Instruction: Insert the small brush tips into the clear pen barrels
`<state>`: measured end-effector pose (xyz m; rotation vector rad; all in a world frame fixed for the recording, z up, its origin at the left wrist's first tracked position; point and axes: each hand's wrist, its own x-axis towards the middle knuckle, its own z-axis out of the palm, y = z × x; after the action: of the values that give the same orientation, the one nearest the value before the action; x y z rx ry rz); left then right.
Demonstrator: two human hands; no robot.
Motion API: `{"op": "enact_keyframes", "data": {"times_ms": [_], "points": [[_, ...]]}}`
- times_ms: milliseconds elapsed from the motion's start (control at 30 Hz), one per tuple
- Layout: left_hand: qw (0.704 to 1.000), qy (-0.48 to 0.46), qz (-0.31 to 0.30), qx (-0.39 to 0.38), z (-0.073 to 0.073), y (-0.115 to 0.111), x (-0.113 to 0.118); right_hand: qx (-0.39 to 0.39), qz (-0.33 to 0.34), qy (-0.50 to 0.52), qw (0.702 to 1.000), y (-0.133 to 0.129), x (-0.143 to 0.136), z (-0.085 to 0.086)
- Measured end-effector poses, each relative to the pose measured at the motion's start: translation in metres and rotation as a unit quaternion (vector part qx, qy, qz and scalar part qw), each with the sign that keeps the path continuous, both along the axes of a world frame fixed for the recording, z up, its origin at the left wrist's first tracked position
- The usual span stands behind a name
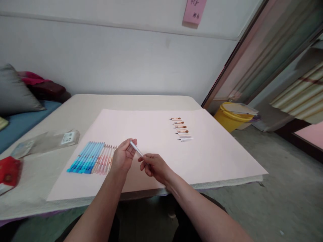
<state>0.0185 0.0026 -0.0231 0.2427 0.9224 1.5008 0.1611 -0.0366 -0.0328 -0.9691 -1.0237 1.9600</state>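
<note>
Both my hands hold one slim whitish pen (136, 148) slantwise above the pink sheet (156, 127). My left hand (123, 156), palm turned up, grips the pen's upper left end between thumb and fingers. My right hand (155, 166) pinches its lower right end; the fingers cover that tip. Left of my hands lies a row of several blue pens (85, 158), and beside them several pale pens with pinkish-orange marks (103, 159), partly hidden by my left wrist. Farther right, short pen parts with brown figures (181, 127) lie in a column, with whitish pieces (185, 138) nearest me.
A clear plastic wrapper (47, 143) and a red object (9, 171) lie on the table's left side. Behind stands a white wall (126, 60) with a pink note (194, 11). On the floor at right is a yellow bin (228, 117). A grey cushion (17, 90) rests at far left.
</note>
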Motion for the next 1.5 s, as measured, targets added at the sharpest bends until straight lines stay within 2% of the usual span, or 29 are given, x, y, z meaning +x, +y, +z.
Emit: {"op": "enact_keyframes", "data": {"times_ms": [100, 167, 233, 300, 367, 433, 500, 567, 633, 700, 767, 867, 933, 1033, 1100, 1200, 1300, 1333, 1400, 1467, 1500], "points": [[0.999, 0.005, 0.031, -0.005, -0.002, 0.000, 0.001, 0.111, -0.047, -0.138, 0.983, -0.002, -0.005, -0.001], [0.999, 0.019, 0.036, 0.009, -0.002, -0.001, 0.001, 0.150, -0.058, -0.183, 0.970, -0.004, -0.006, -0.001], [0.999, 0.033, 0.030, 0.017, -0.002, -0.002, 0.001, 0.112, -0.038, -0.146, 0.982, -0.005, -0.005, 0.000], [0.999, 0.028, 0.017, 0.015, -0.001, -0.002, 0.000, 0.025, 0.010, -0.045, 0.999, -0.004, -0.002, 0.000], [1.000, 0.015, 0.003, 0.012, -0.001, -0.002, 0.000, -0.040, 0.047, 0.044, 0.997, -0.002, 0.000, -0.001], [1.000, 0.011, 0.004, 0.004, -0.002, -0.001, 0.001, -0.048, 0.045, 0.058, 0.996, -0.001, 0.001, -0.002], [0.999, 0.021, 0.022, -0.011, -0.003, -0.001, 0.002, -0.010, 0.018, -0.004, 1.000, 0.000, -0.001, -0.003], [0.998, 0.032, 0.038, -0.024, -0.004, -0.002, 0.003, 0.067, -0.013, -0.112, 0.991, -0.001, -0.004, -0.004], [0.998, 0.041, 0.045, -0.024, -0.004, -0.003, 0.003, 0.154, -0.045, -0.218, 0.963, -0.004, -0.006, -0.004], [0.998, 0.050, 0.043, -0.016, -0.003, -0.004, 0.003, 0.204, -0.063, -0.271, 0.939, -0.006, -0.008, -0.005], [0.998, 0.054, 0.038, -0.013, -0.002, -0.004, 0.002, 0.175, -0.046, -0.240, 0.954, -0.006, -0.008, -0.006], [0.998, 0.044, 0.030, -0.025, -0.001, -0.003, -0.001, 0.039, 0.031, -0.073, 0.996, -0.005, -0.005, -0.008], [0.999, 0.037, 0.025, -0.024, -0.001, -0.002, -0.002, -0.037, 0.067, 0.036, 0.996, -0.003, -0.002, -0.009], [0.999, 0.031, 0.018, -0.015, 0.000, -0.001, -0.003, -0.083, 0.089, 0.114, 0.986, -0.001, 0.001, -0.008], [0.999, 0.031, 0.017, -0.018, 0.002, -0.002, -0.003, -0.072, 0.085, 0.099, 0.989, -0.001, 0.000, -0.007], [0.998, 0.047, 0.019, -0.025, 0.001, -0.003, -0.002, -0.013, 0.068, -0.005, 0.998, -0.002, -0.003, -0.006], [0.995, 0.095, 0.014, -0.038, -0.002, -0.003, -0.002, 0.048, 0.035, -0.106, 0.993, -0.001, -0.007, -0.008], [0.991, 0.124, 0.028, -0.044, -0.002, -0.003, -0.002, 0.056, 0.019, -0.129, 0.990, -0.001, -0.008, -0.010], [0.973, 0.204, 0.097, -0.045, 0.000, -0.003, -0.002, 0.046, -0.016, -0.157, 0.986, 0.001, -0.010, -0.014], [0.942, 0.287, 0.172, -0.015, 0.005, -0.007, 0.002, 0.018, -0.039, -0.166, 0.985, 0.003, -0.014, -0.018], [0.933, 0.313, 0.178, 0.015, 0.009, -0.010, 0.007, 0.010, -0.045, -0.169, 0.985, 0.004, -0.016, -0.020]]}}
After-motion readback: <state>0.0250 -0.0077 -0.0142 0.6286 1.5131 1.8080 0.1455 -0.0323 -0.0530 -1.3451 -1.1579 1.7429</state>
